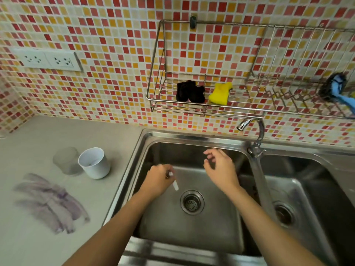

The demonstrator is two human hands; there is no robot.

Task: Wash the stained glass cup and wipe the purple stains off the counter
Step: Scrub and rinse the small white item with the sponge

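Note:
The cloudy glass cup [66, 160] stands on the grey counter [28, 237] left of the sink, touching a white cup [94, 163]. Purple stains [51, 203] streak the counter in front of both cups. Over the left sink basin [192, 227], my left hand [158, 179] grips a small white stick-like object [175, 184]. My right hand [221, 166] hovers beside it with fingers loosely spread, holding nothing. A yellow sponge [220, 93] and a black cloth [190, 91] lie in the wire wall rack [207, 108].
The tap [253, 129] arches over the divider between the two basins. A blue-handled brush [338, 89] hangs at the rack's right end. Wall sockets [48, 59] sit above the counter's back left. The right basin [307, 198] holds a second drain.

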